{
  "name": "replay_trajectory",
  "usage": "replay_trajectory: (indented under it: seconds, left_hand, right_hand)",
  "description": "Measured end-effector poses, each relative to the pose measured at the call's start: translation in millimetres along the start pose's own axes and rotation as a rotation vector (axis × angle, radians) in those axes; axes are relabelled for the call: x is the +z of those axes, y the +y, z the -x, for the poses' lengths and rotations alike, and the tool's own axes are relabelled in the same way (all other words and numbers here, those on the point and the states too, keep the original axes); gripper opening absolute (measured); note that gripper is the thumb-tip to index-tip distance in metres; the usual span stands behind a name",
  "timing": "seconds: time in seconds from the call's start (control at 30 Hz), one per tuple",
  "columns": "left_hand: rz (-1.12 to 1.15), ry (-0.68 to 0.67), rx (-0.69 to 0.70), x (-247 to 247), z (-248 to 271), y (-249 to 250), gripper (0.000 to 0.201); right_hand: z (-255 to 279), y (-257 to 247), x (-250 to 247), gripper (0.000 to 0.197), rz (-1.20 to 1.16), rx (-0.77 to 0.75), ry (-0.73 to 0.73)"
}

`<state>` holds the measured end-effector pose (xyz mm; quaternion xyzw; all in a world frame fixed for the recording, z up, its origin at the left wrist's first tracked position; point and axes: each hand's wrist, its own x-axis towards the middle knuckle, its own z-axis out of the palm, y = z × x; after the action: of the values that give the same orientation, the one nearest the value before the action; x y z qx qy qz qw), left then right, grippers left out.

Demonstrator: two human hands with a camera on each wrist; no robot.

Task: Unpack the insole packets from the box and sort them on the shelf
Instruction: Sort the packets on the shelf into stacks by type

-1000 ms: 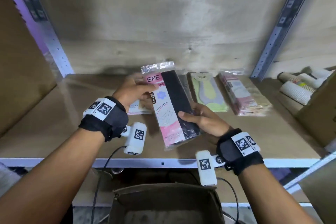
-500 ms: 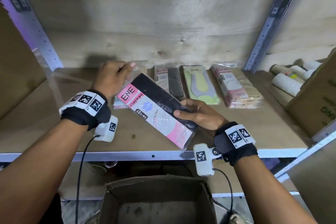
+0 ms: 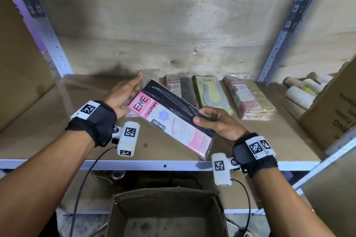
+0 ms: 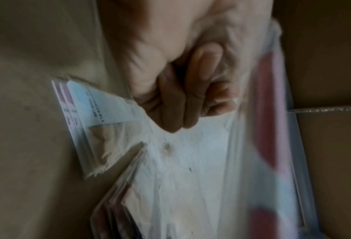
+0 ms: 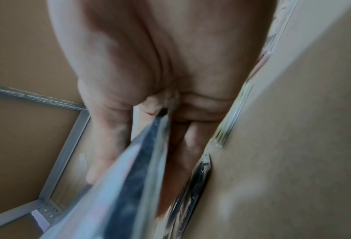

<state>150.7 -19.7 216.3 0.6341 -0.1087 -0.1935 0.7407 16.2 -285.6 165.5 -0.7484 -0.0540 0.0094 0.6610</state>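
Observation:
My right hand [image 3: 209, 120] grips a pink and black ENE stocking packet [image 3: 169, 119] by its long black edge, thumb on top. The packet hangs tilted over the shelf [image 3: 57, 136], its top end pointing back left. My left hand [image 3: 131, 90] lies beside that top end with straight fingers, holding nothing. It hovers over a pile of packets [image 3: 133, 116] that it mostly hides. The left wrist view shows this pile [image 4: 84, 122] under the fingers [image 4: 180, 105]. In the right wrist view the held packet [image 5: 133, 169] is blurred and edge-on.
Three more piles lie along the shelf's back: black and pink packets [image 3: 182, 90], green and yellow ones [image 3: 212, 94], a pink and beige stack [image 3: 248, 100]. Paper cups [image 3: 300, 92] and a cardboard carton [image 3: 335, 113] stand at the right. An open cardboard box [image 3: 165, 198] sits below.
My left hand has let go of the packet's top and moved back left, fingers straightening. The packet has swung from upright to slanted in my right hand.

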Motion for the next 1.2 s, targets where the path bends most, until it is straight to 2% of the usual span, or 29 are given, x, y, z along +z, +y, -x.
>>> replay_trajectory:
  seconds: [0.07,0.13,0.27,0.33,0.37,0.47,0.63,0.73,0.8,0.87,0.93,1.0,1.07,1.13,1.2]
  left_hand:
    - [0.064,-0.043,-0.048,1.7,2.7,1.3,0.034]
    - [0.088,-0.088,-0.086,2.1,4.5,2.3,0.038]
    - [0.092,-0.159,-0.127,-0.1,8.4,2.2,0.052]
    - [0.035,-0.120,-0.114,-3.8,8.3,1.2,0.037]
    - [-0.019,-0.058,-0.092,-6.1,7.7,1.2,0.036]
    - [-0.317,0.131,0.084,-12.7,3.4,4.7,0.052]
    - [-0.772,0.203,0.379,-17.6,10.4,23.9,0.066]
    - [-1.121,0.258,0.614,-18.3,19.1,27.5,0.059]
    - [-1.194,0.256,0.648,-20.5,22.6,27.8,0.055]
    - [-1.083,0.222,0.532,-21.6,23.1,26.7,0.057]
    - [-0.725,0.126,0.327,-19.7,23.7,22.9,0.052]
    - [-0.300,0.034,0.142,-16.0,25.7,19.2,0.035]
    - [-0.010,-0.039,-0.006,-14.4,26.8,17.8,0.044]
    - [0.092,-0.079,-0.077,-14.0,27.1,16.3,0.048]
    - [-0.040,-0.050,-0.026,-16.0,25.8,13.6,0.032]
  right_hand:
    - [0.1,-0.1,0.8,0.023,-0.015,0.002,-0.005]
    - [-0.6,0.2,1.9,0.013,-0.031,-0.003,-0.008]
    - [-1.4,2.7,3.5,0.012,-0.066,0.007,0.009]
    - [-1.3,3.8,4.0,0.013,-0.064,0.021,0.004]
    - [-1.6,4.2,4.6,0.014,-0.068,0.032,-0.003]
    - [-1.7,3.2,5.6,0.012,-0.085,0.054,-0.022]
    - [-2.6,0.2,5.9,0.019,-0.084,0.075,-0.027]
    - [-2.0,-0.5,9.8,0.020,-0.090,0.069,-0.039]
    - [-2.0,0.0,11.6,0.025,-0.081,0.068,-0.046]
    - [-2.3,0.2,11.9,0.027,-0.085,0.066,-0.043]
    - [-3.1,-0.2,12.2,0.020,-0.089,0.054,-0.044]
    - [-4.6,-1.1,13.9,0.016,-0.092,0.044,-0.046]
    - [-6.0,-1.9,15.6,0.014,-0.102,0.036,-0.053]
    - [-6.3,-1.6,17.6,0.014,-0.094,0.036,-0.050]
    - [-5.8,-0.3,17.8,0.014,-0.088,0.052,-0.040]
